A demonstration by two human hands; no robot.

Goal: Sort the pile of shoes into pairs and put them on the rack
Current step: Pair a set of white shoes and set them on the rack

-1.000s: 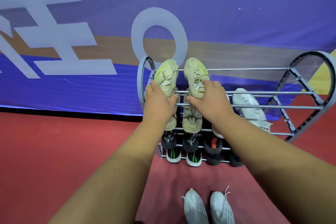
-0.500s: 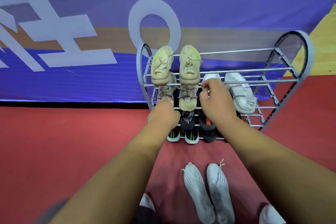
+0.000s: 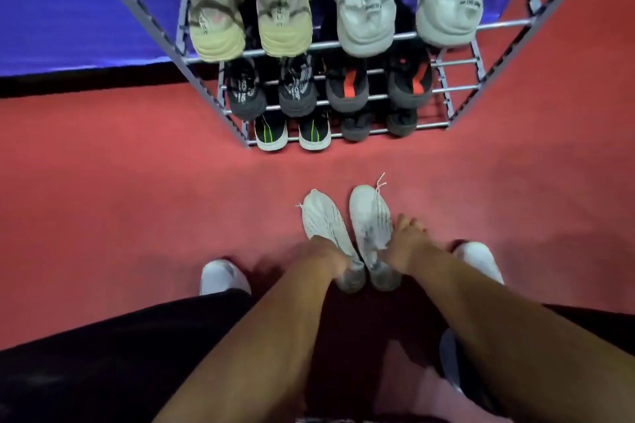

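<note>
**Both hands on the last white pair in front of the rack**

Head view: The metal shoe rack (image 3: 488,45) stands on the red floor (image 3: 103,199) against a blue banner (image 3: 68,10). On its highest shelf in view, a beige pair (image 3: 252,7) sits at the left end and a chunky white pair (image 3: 402,0) just beside it to the right, heels facing the camera. One shelf below, a black-and-grey pair (image 3: 271,89) lies under the beige shoes and a dark pair with red heel patches (image 3: 378,82) under the white ones. On the bottom shelf of the rack are a black pair with green stripes (image 3: 292,134) at the left and a plain dark pair (image 3: 378,124) at the right.

In front of the rack, well apart from it on the floor, lie two white knit sneakers side by side, toes pointing at the rack. The left hand (image 3: 330,259) is at the heel end of the left sneaker (image 3: 321,220), its fingers hidden or blurred, so whether they have closed on it cannot be told. The right hand (image 3: 405,242) rests against the outer side of the right sneaker (image 3: 372,216), fingers (image 3: 407,221) curled onto the upper; a firm grip is not clear. The person's own white shoes (image 3: 223,276) flank both arms.
</note>
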